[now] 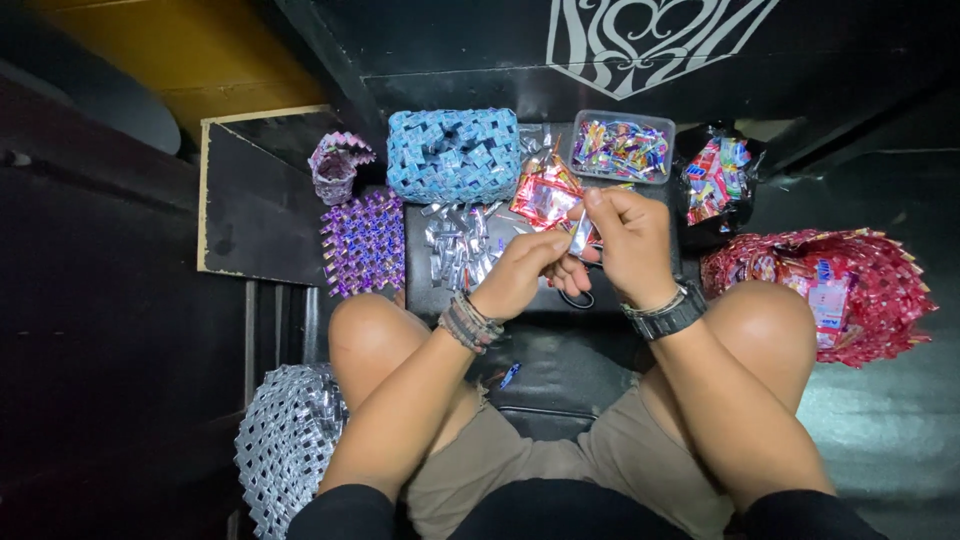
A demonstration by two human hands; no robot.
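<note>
I sit with my knees apart over a black tray [425,290], and I place everything else by that tray.

Far to its left, beside my left thigh, lies a silver woven mat [285,450]. Just left of the tray a purple woven panel [363,242] lies flat, and behind that panel stands a small pink woven basket [335,167]. At the tray's far left corner sits a blue woven box [453,155], touching the tray's back edge. On the tray itself, in front of the blue box, lies a heap of silver folded wrapper strips [460,245].

Above the middle of the tray my left hand [520,275] curls inward, the fingers pressed together, thumb and forefinger pinching the lower end of a small folded foil wrapper strip [581,233]. My right hand [630,245] meets it just to the right, its thumb and forefinger pinching the upper end of the same strip, the other fingers curled loosely behind. The strip stands almost upright between the two hands, over the tray and clear of its surface.

Behind my hands some red foil wrappers [543,197] lie on the tray. At the tray's far right corner a clear plastic tub [622,150] holds colourful wrappers. Right of the tray sits a black bag of wrappers [715,180], and farther right a red woven basket [830,290], beside my right knee.
</note>
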